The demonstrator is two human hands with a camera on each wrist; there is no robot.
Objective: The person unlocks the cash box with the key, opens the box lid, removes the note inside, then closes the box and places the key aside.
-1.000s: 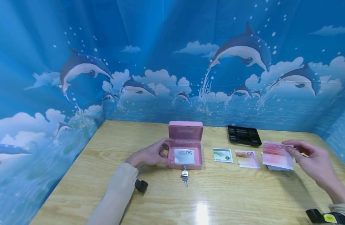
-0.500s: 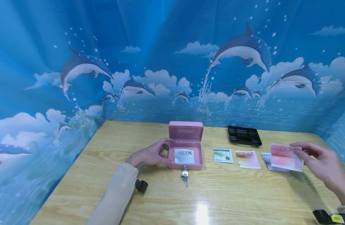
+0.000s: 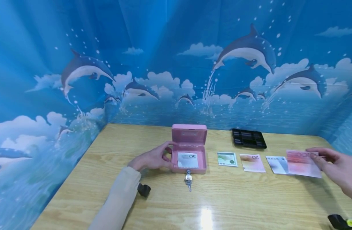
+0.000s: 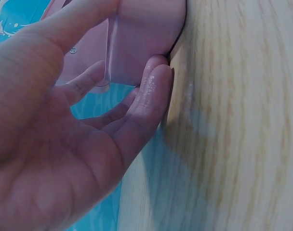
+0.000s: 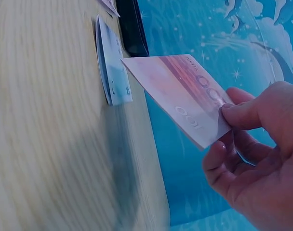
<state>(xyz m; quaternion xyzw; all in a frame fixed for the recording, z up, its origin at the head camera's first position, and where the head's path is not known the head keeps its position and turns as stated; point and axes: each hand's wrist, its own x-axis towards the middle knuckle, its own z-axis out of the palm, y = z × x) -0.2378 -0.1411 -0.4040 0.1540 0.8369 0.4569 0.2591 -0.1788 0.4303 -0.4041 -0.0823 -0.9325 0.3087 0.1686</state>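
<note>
A small pink cash box (image 3: 203, 159) stands with its lid up, a folded 50 banknote (image 3: 188, 160) lying inside. My left hand (image 3: 153, 156) holds the box by its left side, thumb near the front corner and a finger near the hinge. In the left wrist view, other fingers of that hand (image 4: 88, 139) rest against the box wall (image 4: 144, 43). Between thumb and fingers, my right hand (image 3: 335, 163) pinches a folded pink 100 yuan banknote (image 5: 180, 96), raised off the table. Below and left of it lies a bluish-grey folded banknote (image 3: 277, 164).
A 20 banknote (image 3: 252, 163) and a green banknote (image 3: 227, 159) lie in a row right of the box. Behind them sits a black compartment tray (image 3: 249, 139). Keys (image 3: 188, 184) hang at the box's front lock. A dolphin-printed curtain (image 3: 164, 105) backs the wooden table (image 3: 236, 198).
My right hand has moved right with the pink 100 yuan banknote, uncovering more of the bluish-grey one. My left hand and the box have stayed in place.
</note>
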